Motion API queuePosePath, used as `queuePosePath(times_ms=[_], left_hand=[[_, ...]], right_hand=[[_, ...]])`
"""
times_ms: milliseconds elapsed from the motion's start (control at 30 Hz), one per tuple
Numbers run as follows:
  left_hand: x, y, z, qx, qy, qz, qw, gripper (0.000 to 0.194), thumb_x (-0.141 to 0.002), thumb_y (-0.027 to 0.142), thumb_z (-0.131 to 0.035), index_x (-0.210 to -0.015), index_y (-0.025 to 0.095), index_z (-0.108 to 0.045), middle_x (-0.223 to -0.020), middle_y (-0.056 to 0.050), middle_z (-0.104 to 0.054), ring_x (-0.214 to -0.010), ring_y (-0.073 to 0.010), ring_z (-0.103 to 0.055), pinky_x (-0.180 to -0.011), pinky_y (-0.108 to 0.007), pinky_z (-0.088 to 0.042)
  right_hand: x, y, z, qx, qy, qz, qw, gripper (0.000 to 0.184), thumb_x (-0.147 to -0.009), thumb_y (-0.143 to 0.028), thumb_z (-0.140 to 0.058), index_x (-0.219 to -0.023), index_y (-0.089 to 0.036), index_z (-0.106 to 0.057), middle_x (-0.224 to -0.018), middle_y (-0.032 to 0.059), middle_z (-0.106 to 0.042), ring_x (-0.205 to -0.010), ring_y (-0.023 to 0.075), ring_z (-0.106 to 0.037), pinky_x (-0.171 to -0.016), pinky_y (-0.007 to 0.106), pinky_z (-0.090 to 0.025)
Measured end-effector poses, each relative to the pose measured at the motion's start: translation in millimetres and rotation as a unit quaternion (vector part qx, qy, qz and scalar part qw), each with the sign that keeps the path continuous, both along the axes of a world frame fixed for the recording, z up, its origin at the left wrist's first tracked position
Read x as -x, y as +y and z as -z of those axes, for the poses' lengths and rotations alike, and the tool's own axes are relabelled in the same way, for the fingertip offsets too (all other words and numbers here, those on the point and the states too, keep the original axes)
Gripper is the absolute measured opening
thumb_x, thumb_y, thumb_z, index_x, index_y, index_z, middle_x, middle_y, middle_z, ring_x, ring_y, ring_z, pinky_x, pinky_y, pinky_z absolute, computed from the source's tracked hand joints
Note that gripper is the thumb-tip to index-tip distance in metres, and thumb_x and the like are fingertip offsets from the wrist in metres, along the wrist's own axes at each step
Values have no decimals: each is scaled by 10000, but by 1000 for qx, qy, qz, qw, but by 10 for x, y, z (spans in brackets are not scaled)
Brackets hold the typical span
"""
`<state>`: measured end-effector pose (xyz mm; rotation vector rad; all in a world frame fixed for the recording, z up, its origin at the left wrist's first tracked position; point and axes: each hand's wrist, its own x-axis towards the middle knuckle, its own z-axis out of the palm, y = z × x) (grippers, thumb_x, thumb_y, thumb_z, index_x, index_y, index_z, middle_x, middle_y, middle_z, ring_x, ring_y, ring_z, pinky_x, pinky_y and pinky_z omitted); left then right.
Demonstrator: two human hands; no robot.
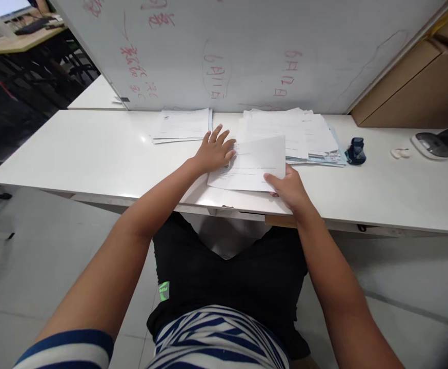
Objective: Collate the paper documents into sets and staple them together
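A white sheaf of printed paper (247,164) lies tilted near the front edge of the desk. My right hand (287,187) grips its lower right corner, thumb on top and fingers underneath. At the sheaf's left edge is my left hand (216,149), its fingers spread and the fingertips touching the paper. Behind the left hand sits a neat stack of papers (183,124). A larger, looser pile of papers (285,128) with some bluish sheets spreads out behind the sheaf. How many sheets my right hand holds I cannot tell.
A whiteboard (255,61) with red writing stands along the back of the white desk (93,154). To the right are a dark blue object (357,151), a small white item (401,152), a round grey-white device (433,146) and a cardboard box (412,87).
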<state>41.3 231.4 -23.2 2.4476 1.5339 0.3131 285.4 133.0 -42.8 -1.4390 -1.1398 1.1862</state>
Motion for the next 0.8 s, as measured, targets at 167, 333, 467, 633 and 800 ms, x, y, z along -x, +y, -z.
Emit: queuePosePath(times_ms=[167,333,467,633,800], left_hand=[[29,-42,-230,104,-9,-57,993,745,-897,631,-315,-1493,188,-258,-1581,-96,-238,-1472,-347,-51,-1154,-524,-171],[111,-32,-277,148,-92,-73,982,783,-893,707,-196,-1480,198,-297,-1556,-126,-298,-1403,-323,-322,-1107,-437,-320],[142,-14,-208,153,-141,-99,973,818,-892,710,-160,-1510,175,-198,-1541,-145,-323,-1397,-314,-335,-1113,-424,-304],[117,6,-212,126,-97,-66,985,649,-921,647,-184,-1210,198,-552,-1365,-142,-531,-1277,-322,-458,-1021,-411,-389],[101,-17,-267,121,-72,-55,989,521,-943,560,-240,-1058,194,-592,-1282,-123,-567,-1214,-286,-491,-974,-367,-412]], right_hand=[[16,22,-50,16,-27,-3,1000,501,-694,-326,-695,-1171,-208,-599,-1039,80,-690,-793,210,-656,-510,258,-554],[26,13,-58,25,-5,46,999,539,-693,-359,-675,-1199,-206,-572,-1080,80,-687,-810,207,-667,-466,214,-518],[35,-39,-20,-65,-12,170,983,634,-742,-412,-620,-1317,-184,-482,-1187,103,-650,-919,224,-663,-506,233,-549],[16,-62,-35,-156,15,321,934,612,-813,-500,-574,-1292,-126,-503,-1277,141,-596,-1116,231,-614,-814,314,-577],[22,-41,-40,-101,33,342,933,696,-762,-655,-593,-1181,-99,-587,-1004,129,-685,-910,241,-663,-662,319,-576]])
